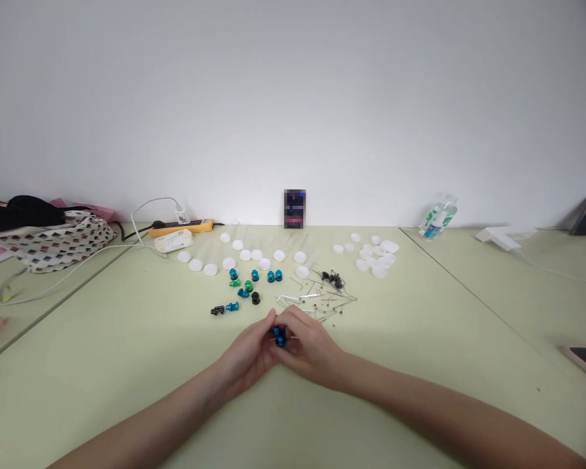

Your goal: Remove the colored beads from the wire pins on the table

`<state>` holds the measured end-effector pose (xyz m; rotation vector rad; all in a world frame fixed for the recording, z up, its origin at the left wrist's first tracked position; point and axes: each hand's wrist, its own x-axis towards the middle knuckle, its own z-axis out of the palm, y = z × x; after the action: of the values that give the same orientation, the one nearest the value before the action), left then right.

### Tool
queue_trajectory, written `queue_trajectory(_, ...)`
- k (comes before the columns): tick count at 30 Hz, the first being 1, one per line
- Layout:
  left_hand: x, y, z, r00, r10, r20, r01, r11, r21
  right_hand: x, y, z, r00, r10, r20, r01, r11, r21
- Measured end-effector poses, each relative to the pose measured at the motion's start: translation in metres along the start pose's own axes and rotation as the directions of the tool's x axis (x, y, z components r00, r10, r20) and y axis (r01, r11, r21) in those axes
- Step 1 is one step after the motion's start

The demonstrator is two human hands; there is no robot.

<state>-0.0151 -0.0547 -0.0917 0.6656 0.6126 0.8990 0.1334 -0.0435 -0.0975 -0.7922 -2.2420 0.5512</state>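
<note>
Nearer the person than the black fitting, the left hand and right hand meet, fingers curled, pinching the blue part between them. Right of the black fitting lie hex keys; beyond it, white caps.

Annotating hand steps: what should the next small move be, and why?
Probably ease the fingers of the right hand back slightly while the left hand steadies the blue metal fitting: both hands close around it, and their fingers hide part of it from this view.
</note>
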Motion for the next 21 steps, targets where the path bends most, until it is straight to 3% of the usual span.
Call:
queue_trajectory(4,0.002,0.000,-0.017,0.998,-0.002,0.061,-0.007,0.988,0.154,-0.002,0.004,-0.009,0.997,0.074,-0.021,-0.068,0.972,0.225)
queue_trajectory(9,0.004,0.002,-0.026,0.986,-0.030,0.161,-0.029,0.937,0.349,-0.004,0.017,-0.009,0.978,0.181,-0.107,-0.159,0.969,0.187)
queue_trajectory(13,0.004,0.003,-0.029,0.966,-0.062,0.251,-0.021,0.948,0.317,-0.005,0.015,-0.005,0.998,0.052,-0.047,-0.044,0.988,0.150)
queue_trajectory(17,0.001,0.001,-0.035,0.951,-0.143,0.274,0.086,0.973,0.213,-0.007,0.006,-0.003,0.995,-0.091,0.042,0.087,0.992,0.094)
queue_trajectory(21,-0.002,-0.002,-0.038,0.939,-0.187,0.289,0.131,0.970,0.203,-0.008,0.001,-0.001,0.988,-0.044,0.151,0.030,0.995,0.091)
